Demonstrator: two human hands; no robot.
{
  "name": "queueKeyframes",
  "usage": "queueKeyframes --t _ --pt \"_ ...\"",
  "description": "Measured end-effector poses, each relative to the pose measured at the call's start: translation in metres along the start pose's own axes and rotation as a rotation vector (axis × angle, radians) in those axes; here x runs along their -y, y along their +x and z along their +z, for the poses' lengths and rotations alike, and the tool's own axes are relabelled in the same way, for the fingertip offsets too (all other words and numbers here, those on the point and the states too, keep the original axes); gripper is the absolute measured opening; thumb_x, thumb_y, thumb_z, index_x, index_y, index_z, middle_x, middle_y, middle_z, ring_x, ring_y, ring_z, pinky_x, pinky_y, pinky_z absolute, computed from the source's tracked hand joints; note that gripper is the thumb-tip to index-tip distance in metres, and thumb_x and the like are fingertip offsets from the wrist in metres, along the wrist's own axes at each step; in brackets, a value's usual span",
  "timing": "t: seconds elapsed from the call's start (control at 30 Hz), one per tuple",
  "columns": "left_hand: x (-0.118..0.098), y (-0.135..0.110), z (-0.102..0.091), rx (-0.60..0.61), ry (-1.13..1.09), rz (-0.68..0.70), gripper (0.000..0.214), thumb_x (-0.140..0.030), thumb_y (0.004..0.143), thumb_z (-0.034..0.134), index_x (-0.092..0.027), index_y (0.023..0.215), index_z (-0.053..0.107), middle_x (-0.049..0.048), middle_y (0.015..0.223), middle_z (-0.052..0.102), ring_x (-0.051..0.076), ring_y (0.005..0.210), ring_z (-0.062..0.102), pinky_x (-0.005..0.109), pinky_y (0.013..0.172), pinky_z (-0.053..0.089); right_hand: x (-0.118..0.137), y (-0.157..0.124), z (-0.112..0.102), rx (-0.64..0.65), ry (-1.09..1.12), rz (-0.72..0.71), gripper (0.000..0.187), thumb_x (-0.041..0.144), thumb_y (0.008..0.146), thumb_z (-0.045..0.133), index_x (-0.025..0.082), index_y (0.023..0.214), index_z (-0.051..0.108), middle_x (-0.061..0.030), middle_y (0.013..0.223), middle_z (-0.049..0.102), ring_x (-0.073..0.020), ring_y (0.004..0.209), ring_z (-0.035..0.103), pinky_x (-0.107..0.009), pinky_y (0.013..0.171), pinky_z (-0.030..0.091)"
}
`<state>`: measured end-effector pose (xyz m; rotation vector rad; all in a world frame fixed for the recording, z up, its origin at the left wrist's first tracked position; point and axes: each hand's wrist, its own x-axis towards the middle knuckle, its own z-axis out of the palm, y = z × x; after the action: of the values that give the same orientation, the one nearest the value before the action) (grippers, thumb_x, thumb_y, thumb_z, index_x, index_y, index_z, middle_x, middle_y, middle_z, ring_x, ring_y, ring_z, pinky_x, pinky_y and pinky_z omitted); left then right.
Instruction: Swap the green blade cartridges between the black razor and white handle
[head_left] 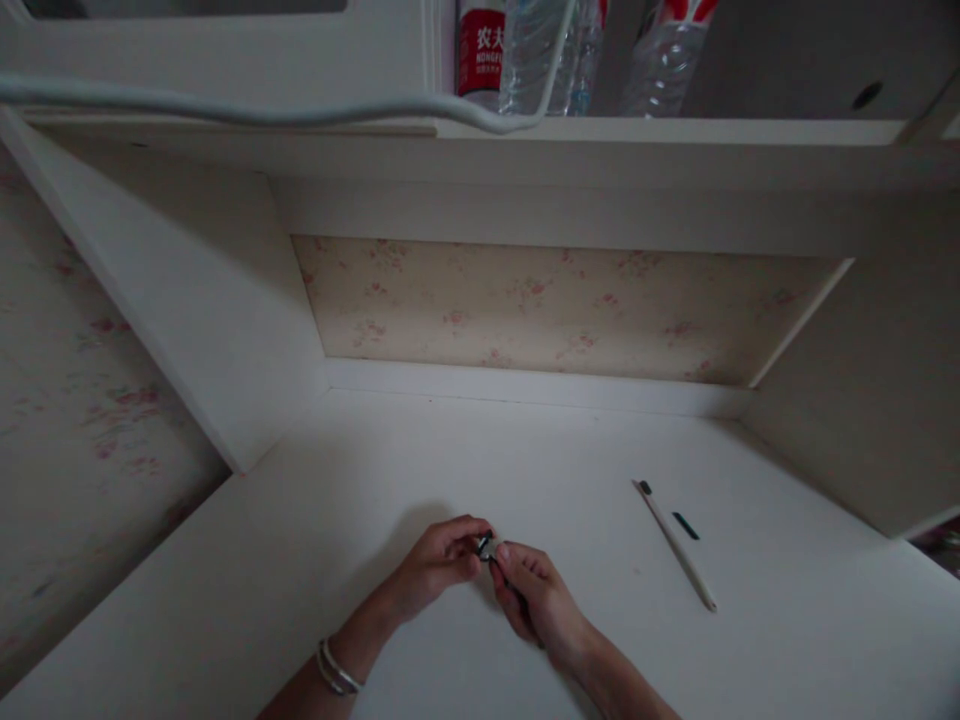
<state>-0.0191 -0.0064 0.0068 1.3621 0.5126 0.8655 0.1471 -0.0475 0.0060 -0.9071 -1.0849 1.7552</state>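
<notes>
My left hand [442, 555] and my right hand [536, 597] meet over the white desk [360, 450], near the front. Between their fingertips is a small black and silver object [487, 547], too small to name. The left thumb and fingers close around its dark end. My right thumb and forefinger pinch the silver part, while the other right fingers curl underneath. A dark edge shows below the right palm, and I cannot make out what it belongs to. To the right lies a slim white pen-like stick [679, 550] with a dark piece near its upper end.
Beside the stick is a short dark green strip [686, 526]. White side panels [195, 300] and a shelf [675, 132] frame the desk. Several plastic bottles [664, 65] stand on the shelf, and a pale cable [300, 110] crosses in front of it.
</notes>
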Motion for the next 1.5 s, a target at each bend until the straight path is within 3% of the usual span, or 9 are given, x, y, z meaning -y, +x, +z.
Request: queueKeyframes --t 0.2,0.37,0.47,0.6,0.83,1.1,1.23,1.5 --pt "0.002 0.0 0.001 0.018 -0.014 -0.01 0.054 -0.055 0.068 0.071 -0.011 0.099 0.063 0.0045 0.082 0.05 0.015 0.074 0.042 0.023 0.061 0.029 0.004 -0.002 -0.003 0.054 -0.004 0.014 0.048 0.062 0.08 0.055 0.018 0.064 0.047 0.0101 0.043 0.032 -0.0028 0.03 0.018 -0.017 0.029 0.01" --pt "-0.001 0.001 0.002 -0.021 -0.028 -0.027 0.052 -0.051 0.065 0.075 -0.013 0.098 0.064 0.0031 0.08 0.049 0.014 0.072 0.042 0.023 0.061 0.03 0.005 -0.003 0.004 -0.069 -0.129 -0.068 0.052 0.065 0.078 0.055 0.018 0.061 0.046 0.0086 0.044 0.033 -0.0036 0.035 0.021 -0.018 0.033 0.012" --pt "-0.004 0.0 0.002 0.031 -0.058 -0.047 0.054 -0.054 0.064 0.075 -0.012 0.096 0.064 0.0029 0.078 0.05 0.014 0.072 0.043 0.023 0.061 0.031 0.004 -0.004 0.006 -0.071 -0.102 -0.027 0.052 0.068 0.078 0.053 0.018 0.063 0.047 0.0087 0.044 0.033 -0.004 0.034 0.02 -0.019 0.033 0.011" --pt "-0.005 0.0 0.001 0.043 -0.073 -0.027 0.053 -0.055 0.063 0.074 -0.012 0.092 0.064 0.001 0.073 0.048 0.012 0.067 0.04 0.023 0.059 0.03 0.007 -0.006 0.003 -0.056 -0.168 -0.11 0.052 0.064 0.08 0.053 0.017 0.061 0.047 0.0075 0.046 0.034 -0.0043 0.038 0.022 -0.019 0.036 0.013" --pt "0.005 -0.001 -0.005 -0.062 -0.084 -0.008 0.057 -0.053 0.064 0.075 -0.014 0.104 0.065 0.0046 0.085 0.055 0.012 0.068 0.044 0.023 0.058 0.03 0.006 -0.003 -0.003 -0.051 -0.049 -0.139 0.045 0.058 0.088 0.048 0.017 0.071 0.051 0.0084 0.047 0.037 -0.0037 0.034 0.024 -0.018 0.034 0.016" --pt "0.012 0.003 -0.012 -0.31 -0.055 -0.021 0.051 -0.045 0.068 0.076 -0.014 0.106 0.065 0.0038 0.082 0.057 0.01 0.063 0.043 0.024 0.06 0.033 0.004 0.003 -0.007 -0.088 0.208 -0.078 0.037 0.052 0.084 0.058 0.017 0.094 0.06 0.0036 0.066 0.049 -0.0059 0.041 0.04 -0.017 0.035 0.031" --pt "0.007 0.004 -0.013 -0.399 0.031 -0.032 0.051 -0.045 0.068 0.075 -0.013 0.106 0.064 0.002 0.077 0.056 0.01 0.062 0.042 0.024 0.059 0.033 0.001 0.006 -0.01 -0.08 0.169 -0.104 0.036 0.051 0.08 0.064 0.018 0.094 0.059 0.004 0.068 0.05 -0.0057 0.039 0.041 -0.018 0.032 0.031" --pt "0.007 0.006 -0.013 -0.451 0.186 -0.032 0.047 -0.043 0.069 0.074 -0.013 0.104 0.063 -0.001 0.07 0.051 0.009 0.06 0.041 0.022 0.055 0.031 -0.002 0.009 -0.015 -0.132 -0.016 -0.147 0.034 0.049 0.081 0.065 0.016 0.083 0.058 0.0066 0.048 0.046 -0.0057 0.037 0.036 -0.017 0.035 0.027"
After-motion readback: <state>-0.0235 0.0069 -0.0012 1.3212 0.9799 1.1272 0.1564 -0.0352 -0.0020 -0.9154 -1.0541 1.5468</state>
